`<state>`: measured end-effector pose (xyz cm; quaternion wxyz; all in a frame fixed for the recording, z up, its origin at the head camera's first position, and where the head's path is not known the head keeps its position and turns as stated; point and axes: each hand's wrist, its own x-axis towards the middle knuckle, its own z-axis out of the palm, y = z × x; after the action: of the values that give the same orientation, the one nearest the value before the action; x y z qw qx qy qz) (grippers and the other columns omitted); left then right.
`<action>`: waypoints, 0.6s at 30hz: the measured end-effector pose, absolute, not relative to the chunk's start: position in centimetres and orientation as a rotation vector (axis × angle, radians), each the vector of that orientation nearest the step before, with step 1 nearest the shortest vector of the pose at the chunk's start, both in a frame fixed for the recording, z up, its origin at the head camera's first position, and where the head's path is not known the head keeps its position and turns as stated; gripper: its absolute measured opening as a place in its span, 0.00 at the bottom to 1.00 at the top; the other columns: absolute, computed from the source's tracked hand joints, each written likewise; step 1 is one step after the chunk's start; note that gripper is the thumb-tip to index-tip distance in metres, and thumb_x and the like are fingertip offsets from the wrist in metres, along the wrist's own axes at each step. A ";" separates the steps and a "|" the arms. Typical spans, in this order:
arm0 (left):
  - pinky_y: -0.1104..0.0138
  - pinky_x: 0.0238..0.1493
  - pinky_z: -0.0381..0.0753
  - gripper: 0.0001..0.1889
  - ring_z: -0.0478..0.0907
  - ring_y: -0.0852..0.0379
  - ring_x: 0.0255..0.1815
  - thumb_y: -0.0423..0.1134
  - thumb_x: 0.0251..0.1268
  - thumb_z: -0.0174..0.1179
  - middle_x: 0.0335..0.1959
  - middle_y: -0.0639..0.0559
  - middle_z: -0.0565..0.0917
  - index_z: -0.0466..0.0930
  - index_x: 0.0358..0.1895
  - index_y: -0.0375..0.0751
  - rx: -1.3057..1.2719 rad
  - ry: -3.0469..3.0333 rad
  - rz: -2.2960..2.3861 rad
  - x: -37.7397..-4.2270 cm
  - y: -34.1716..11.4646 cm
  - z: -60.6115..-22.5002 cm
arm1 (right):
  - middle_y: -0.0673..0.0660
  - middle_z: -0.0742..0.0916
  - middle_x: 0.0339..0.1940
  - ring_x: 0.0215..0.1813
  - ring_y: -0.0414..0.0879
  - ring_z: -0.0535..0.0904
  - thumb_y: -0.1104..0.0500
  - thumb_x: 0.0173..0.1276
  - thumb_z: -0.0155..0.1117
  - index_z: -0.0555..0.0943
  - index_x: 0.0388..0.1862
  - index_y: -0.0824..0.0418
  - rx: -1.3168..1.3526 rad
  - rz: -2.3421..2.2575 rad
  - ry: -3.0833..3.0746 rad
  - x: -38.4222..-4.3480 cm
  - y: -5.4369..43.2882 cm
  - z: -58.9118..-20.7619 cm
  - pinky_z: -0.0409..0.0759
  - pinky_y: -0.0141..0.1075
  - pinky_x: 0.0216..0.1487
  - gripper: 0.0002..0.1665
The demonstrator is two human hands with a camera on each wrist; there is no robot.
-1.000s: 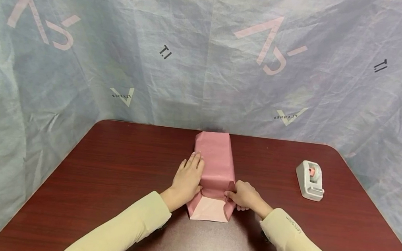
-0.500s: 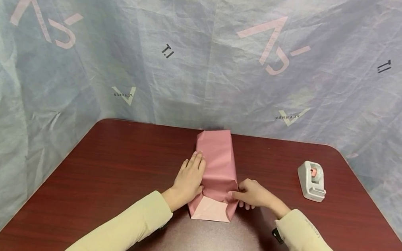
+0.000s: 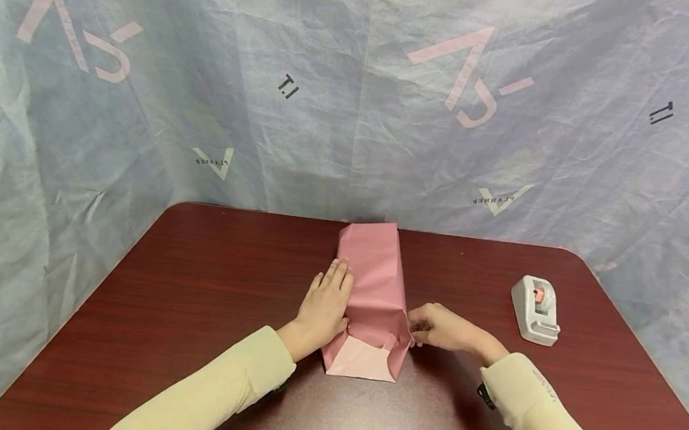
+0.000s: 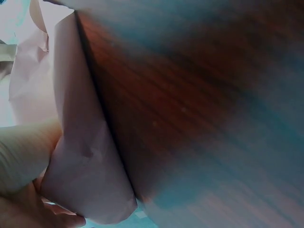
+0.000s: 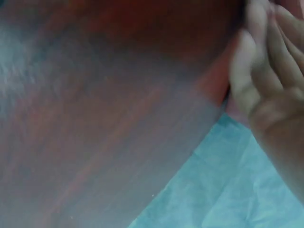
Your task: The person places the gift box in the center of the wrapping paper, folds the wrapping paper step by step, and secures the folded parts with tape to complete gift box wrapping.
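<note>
A long package in pink paper point(image 3: 371, 265) lies lengthwise in the middle of the table. At its near end the paper stands loose and folded in at the sides, and a paler flap point(image 3: 359, 360) spreads on the tabletop. My left hand point(image 3: 322, 305) rests along the package's left side, fingers straight; the left wrist view shows the creased paper point(image 4: 80, 156) beside the thumb. At the near right corner my right hand point(image 3: 440, 327) touches the side of the paper. In the right wrist view its fingers point(image 5: 280, 61) look fairly straight against the package, partly cut off by the frame.
A white tape dispenser point(image 3: 536, 310) stands on the right part of the dark red-brown table point(image 3: 223, 266). Behind the table's far edge hangs a grey-blue printed cloth point(image 3: 326, 138).
My right hand has drawn back from the folded paper at the near end to the package's right side, its thumb off the top. The left hand stays in place.
</note>
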<state>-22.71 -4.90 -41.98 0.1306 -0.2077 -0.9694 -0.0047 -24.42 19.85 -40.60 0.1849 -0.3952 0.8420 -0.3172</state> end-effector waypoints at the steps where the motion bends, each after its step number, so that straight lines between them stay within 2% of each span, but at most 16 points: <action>1: 0.52 0.63 0.64 0.46 0.54 0.45 0.71 0.50 0.42 0.71 0.69 0.38 0.57 0.57 0.63 0.34 -0.602 -2.817 -0.016 -22.7 -4.9 -42.0 | 0.55 0.84 0.21 0.23 0.37 0.76 0.74 0.52 0.58 0.80 0.25 0.61 -1.114 -0.891 2.434 -24.5 19.7 -40.9 0.73 0.26 0.24 0.09; 5: 0.53 0.63 0.64 0.46 0.54 0.45 0.71 0.50 0.42 0.71 0.70 0.39 0.57 0.57 0.63 0.34 -0.598 -2.822 -0.019 -22.7 -4.9 -42.0 | 0.49 0.82 0.18 0.21 0.32 0.72 0.69 0.48 0.68 0.80 0.23 0.60 -1.095 -0.912 2.642 -24.7 19.4 -41.7 0.72 0.25 0.24 0.06; 9: 0.53 0.63 0.64 0.46 0.54 0.45 0.71 0.50 0.42 0.71 0.70 0.39 0.57 0.56 0.64 0.34 -0.596 -2.823 -0.016 -22.7 -4.8 -42.1 | 0.53 0.82 0.22 0.24 0.38 0.74 0.64 0.44 0.74 0.75 0.32 0.63 -1.039 -0.950 2.754 -24.8 19.4 -42.0 0.73 0.28 0.27 0.17; 11: 0.53 0.63 0.64 0.47 0.53 0.45 0.72 0.50 0.42 0.71 0.70 0.39 0.56 0.56 0.64 0.34 -0.595 -2.826 -0.013 -22.7 -4.8 -42.1 | 0.56 0.82 0.31 0.30 0.43 0.77 0.62 0.42 0.76 0.73 0.41 0.64 -1.020 -0.971 2.784 -24.8 19.4 -42.1 0.75 0.32 0.33 0.27; 13: 0.53 0.63 0.64 0.47 0.53 0.45 0.72 0.50 0.42 0.71 0.70 0.39 0.56 0.56 0.64 0.34 -0.596 -2.827 -0.011 -22.7 -4.8 -42.0 | 0.61 0.79 0.44 0.42 0.50 0.77 0.60 0.39 0.78 0.68 0.52 0.66 -1.010 -0.994 2.800 -24.9 19.4 -42.1 0.76 0.39 0.43 0.40; 16: 0.53 0.63 0.64 0.47 0.53 0.45 0.72 0.50 0.42 0.71 0.70 0.39 0.56 0.56 0.64 0.34 -0.596 -2.828 -0.009 -22.7 -4.8 -42.0 | 0.63 0.69 0.60 0.61 0.55 0.67 0.59 0.35 0.80 0.58 0.65 0.67 -1.028 -0.991 2.828 -25.0 19.4 -42.1 0.69 0.49 0.57 0.59; 18: 0.53 0.63 0.64 0.47 0.53 0.45 0.71 0.50 0.42 0.71 0.70 0.39 0.56 0.56 0.64 0.34 -0.597 -2.824 -0.009 -22.7 -4.8 -42.0 | 0.64 0.61 0.68 0.68 0.57 0.57 0.59 0.32 0.81 0.53 0.70 0.65 -1.088 -0.973 2.838 -25.2 19.4 -42.1 0.65 0.52 0.61 0.66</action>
<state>-22.69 -4.84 -42.03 0.1274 -0.2051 -0.9704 -0.0030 -25.22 19.42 -42.05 -0.0248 -0.3408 0.8890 -0.3049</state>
